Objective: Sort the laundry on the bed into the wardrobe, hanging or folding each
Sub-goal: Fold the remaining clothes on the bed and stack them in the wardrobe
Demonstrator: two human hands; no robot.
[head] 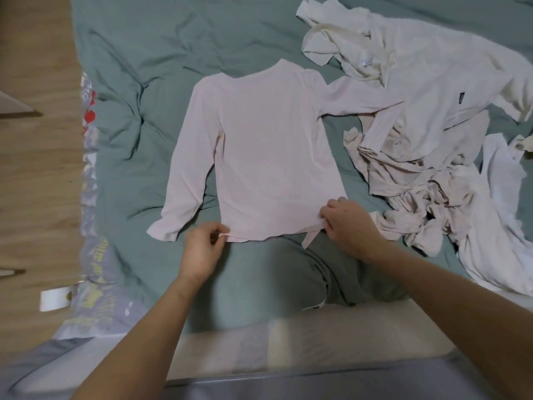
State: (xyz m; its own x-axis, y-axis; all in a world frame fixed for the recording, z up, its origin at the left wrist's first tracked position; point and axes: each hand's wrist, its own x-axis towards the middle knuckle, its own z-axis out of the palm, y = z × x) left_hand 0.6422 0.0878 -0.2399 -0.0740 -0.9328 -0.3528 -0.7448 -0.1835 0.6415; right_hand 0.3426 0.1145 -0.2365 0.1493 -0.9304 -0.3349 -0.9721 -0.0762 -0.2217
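**A:** On the bed, how many garments can you count from the head camera?

**B:** One pale pink long-sleeved cotton top (268,157) is spread flat in the middle, neck away from the person. Its left sleeve lies down along its side; the right sleeve runs out to the heap. A dark grey-green garment (340,272) lies bunched just below the hem. To the right is a tangled heap of cream and beige clothes (427,145); I cannot tell how many pieces are in it.

**A:** And the hands?

**B:** Two, both bare. The left hand (202,246) pinches the hem's near left corner between thumb and curled fingers. The right hand (344,223) has its fingers clamped on the hem's right corner.

**A:** The surface?

**B:** A rumpled grey-green bed sheet (150,67) covers the bed. A patterned grey quilt edge with red and yellow print (92,255) runs down its left side.

**A:** The room?

**B:** A wooden plank floor (37,168) lies left of the bed.
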